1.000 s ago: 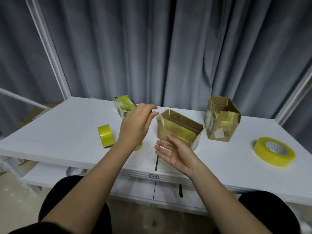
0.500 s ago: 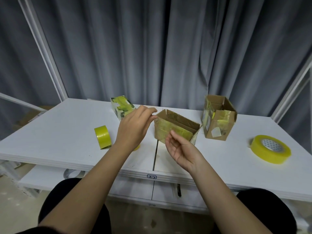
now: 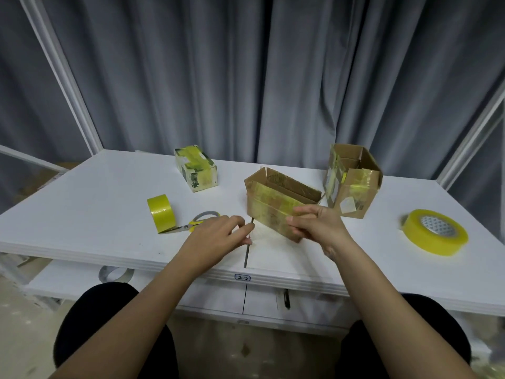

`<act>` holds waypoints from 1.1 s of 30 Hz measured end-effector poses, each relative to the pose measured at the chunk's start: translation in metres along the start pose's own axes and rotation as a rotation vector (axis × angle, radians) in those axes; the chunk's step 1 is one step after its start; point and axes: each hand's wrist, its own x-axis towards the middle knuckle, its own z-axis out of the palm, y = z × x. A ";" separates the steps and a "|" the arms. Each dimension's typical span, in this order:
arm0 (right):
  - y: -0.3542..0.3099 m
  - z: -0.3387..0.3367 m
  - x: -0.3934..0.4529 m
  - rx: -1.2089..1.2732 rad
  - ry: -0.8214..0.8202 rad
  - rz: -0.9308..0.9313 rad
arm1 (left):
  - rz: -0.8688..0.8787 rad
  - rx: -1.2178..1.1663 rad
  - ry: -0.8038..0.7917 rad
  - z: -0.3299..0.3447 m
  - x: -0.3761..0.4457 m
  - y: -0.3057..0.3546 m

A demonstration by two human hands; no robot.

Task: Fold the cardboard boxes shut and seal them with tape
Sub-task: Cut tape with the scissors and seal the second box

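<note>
Right hand (image 3: 317, 228) fingers clamped on open cardboard box (image 3: 276, 206), left hand (image 3: 216, 239) fingers loose beside it

A single head-worn wide-angle camera looks forward and down across the white table (image 3: 82, 203) from its near edge, close enough that both forearms enter from the bottom. It faces the grey curtain (image 3: 246, 77) behind the far edge; straight frame posts bow outward.

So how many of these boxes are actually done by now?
One looks done: the small box at the back is closed and taped. In hand: the right hand holds the middle box, its top flaps open. The left hand holds nothing. Left: the tall box, also open.
</note>
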 end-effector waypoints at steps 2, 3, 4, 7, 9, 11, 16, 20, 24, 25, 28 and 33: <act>-0.010 -0.010 0.002 -0.126 0.076 -0.171 | -0.025 -0.013 -0.018 0.008 -0.004 0.000; -0.016 -0.017 0.003 -0.171 0.087 -0.252 | -0.046 -0.029 -0.025 0.011 -0.005 -0.002; -0.022 -0.023 0.004 -0.219 0.079 -0.320 | -0.083 -0.054 -0.034 0.015 -0.004 -0.004; -0.040 -0.035 0.011 -0.414 0.013 -0.438 | -0.227 -0.125 -0.059 0.027 0.013 -0.008; -0.049 -0.036 0.018 -0.501 -0.058 -0.475 | -0.314 -0.237 -0.072 0.038 0.034 -0.009; -0.054 -0.033 0.027 -0.578 -0.121 -0.509 | -0.383 -0.394 -0.115 0.052 0.061 -0.010; -0.067 -0.030 0.047 -0.708 -0.241 -0.532 | -0.337 -0.415 -0.400 0.080 0.111 -0.024; -0.072 -0.031 0.064 -0.776 -0.322 -0.514 | -0.271 -0.473 -0.477 0.088 0.130 -0.035; -0.071 -0.032 0.074 -0.746 -0.367 -0.533 | -0.252 -0.449 -0.443 0.089 0.133 -0.039; -0.071 -0.034 0.076 -0.729 -0.382 -0.529 | -0.246 -0.454 -0.427 0.091 0.132 -0.040; -0.071 -0.036 0.081 -0.752 -0.417 -0.516 | -0.257 -0.515 -0.396 0.088 0.127 -0.042; -0.067 -0.035 0.089 -0.820 -0.475 -0.478 | -0.332 -0.627 -0.575 0.084 0.125 -0.042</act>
